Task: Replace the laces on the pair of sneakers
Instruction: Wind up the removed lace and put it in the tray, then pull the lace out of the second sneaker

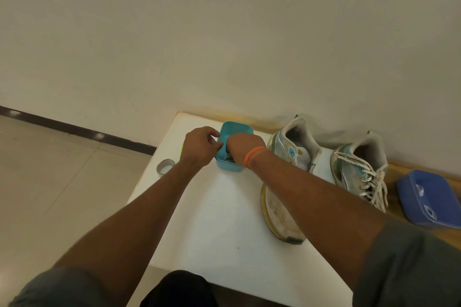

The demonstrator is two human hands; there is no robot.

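Both hands work at a teal box on the white surface. The left hand pinches its near rim; the right hand reaches inside, its grip hidden. Beside it lie an unlaced sneaker and a laced sneaker.

A plain cream wall fills the far upper part of the view, unmarked and evenly lit in a warm, dim tone. Along its foot on the left runs a dark skirting strip, sloping down toward the right until it meets the table. Below it, on the left, lies a floor of large pale beige tiles with thin joint lines. A white table top stands against the wall in the middle, its far left corner squared off. To the right, a wooden surface shows beside and behind the white top, running along the base of the wall.
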